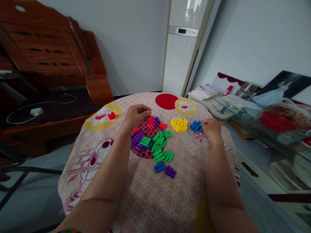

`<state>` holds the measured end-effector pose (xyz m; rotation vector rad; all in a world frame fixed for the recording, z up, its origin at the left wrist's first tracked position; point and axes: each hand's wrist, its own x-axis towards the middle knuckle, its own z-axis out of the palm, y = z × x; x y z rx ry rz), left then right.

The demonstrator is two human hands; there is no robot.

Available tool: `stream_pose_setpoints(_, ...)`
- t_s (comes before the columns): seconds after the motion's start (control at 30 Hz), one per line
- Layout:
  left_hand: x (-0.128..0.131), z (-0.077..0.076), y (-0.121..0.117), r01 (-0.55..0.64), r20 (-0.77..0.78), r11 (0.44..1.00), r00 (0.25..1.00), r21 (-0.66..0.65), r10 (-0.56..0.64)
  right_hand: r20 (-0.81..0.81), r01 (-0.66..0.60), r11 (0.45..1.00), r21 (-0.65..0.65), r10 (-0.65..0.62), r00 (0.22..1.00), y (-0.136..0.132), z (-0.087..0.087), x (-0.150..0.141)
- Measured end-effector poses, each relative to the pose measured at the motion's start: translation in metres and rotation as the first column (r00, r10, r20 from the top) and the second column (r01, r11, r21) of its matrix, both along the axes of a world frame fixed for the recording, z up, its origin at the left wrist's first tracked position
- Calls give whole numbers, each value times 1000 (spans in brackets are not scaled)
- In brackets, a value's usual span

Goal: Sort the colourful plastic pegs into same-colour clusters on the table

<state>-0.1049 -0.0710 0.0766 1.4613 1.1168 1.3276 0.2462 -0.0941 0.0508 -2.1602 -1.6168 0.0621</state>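
Note:
Small rounded plastic pieces lie in colour groups on a patterned tablecloth (145, 194). My left hand (136, 116) is above the red pieces (152, 123) and purple pieces (138, 139), its fingers curled towards the thumb; whatever is between the fingertips is hidden. At the right, my right hand (213, 128) pinches at the edge of a cluster of blue pieces (196, 126), with its fingertips on one of them. Yellow pieces (179, 125) stand packed together just left of that cluster. Green pieces (159, 142) spread across the middle, some side by side in short rows.
Nearer me lie a blue group (159, 167) and a purple group (170, 171). A separate red group (111, 115) sits at the far left. Beyond the table are a wooden bench (97, 87), a tall white cabinet unit (178, 61) and a glass-topped stand (255, 123) with papers and a bag.

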Motion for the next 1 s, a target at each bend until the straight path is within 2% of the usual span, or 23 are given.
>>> stream_pose_setpoints(0.03, -3, 0, 1, -17, -4, 1000, 1000, -1, 17, -23, -38, 998, 41, 38, 999, -3, 6, -7)
stream_pose_setpoints(0.1, -8, -1, 3, -43, -13, 999, 999, -6, 43, -84, -215, 972, 93, 222, 971, -9, 18, -31)
stream_pose_setpoints(0.17, -12, -3, 5, -61, -9, 998, 998, -5, 61, -133, -466, 880, 91, 474, 870, -18, 26, -65)
stream_pose_setpoints(0.23, -13, -3, 5, -69, 0, 998, 998, -3, 69, -135, -674, 737, 38, 672, 728, -27, 26, -104)
stream_pose_setpoints(0.3, -14, -3, 4, -71, 5, 997, 997, -6, 71, -86, -766, 641, -45, 761, 643, -36, 20, -140)
stream_pose_setpoints(0.33, -13, -2, 4, -68, 6, 998, 998, -9, 68, -48, -779, 620, -94, 779, 625, -41, 14, -155)
stream_pose_setpoints(0.43, -12, 0, 2, -61, 13, 998, 998, -11, 61, 115, -727, 647, -231, 760, 640, -51, -5, -184)
stream_pose_setpoints(0.57, -10, 2, 1, -67, 19, 998, 998, -22, 67, 197, -716, 641, -277, 767, 610, -59, -18, -199)
stream_pose_setpoints(0.7, -8, 2, 1, -62, 15, 998, 998, -22, 62, 168, -697, 658, -284, 750, 640, -64, -18, -207)
stream_pose_setpoints(0.9, -8, 1, 1, -58, 14, 998, 998, -11, 58, 18, -644, 746, -171, 656, 755, -60, -18, -208)
stream_pose_setpoints(1.0, -9, 1, 1, -61, 15, 998, 998, -11, 61, -79, -596, 799, -78, 591, 803, -50, -8, -194)
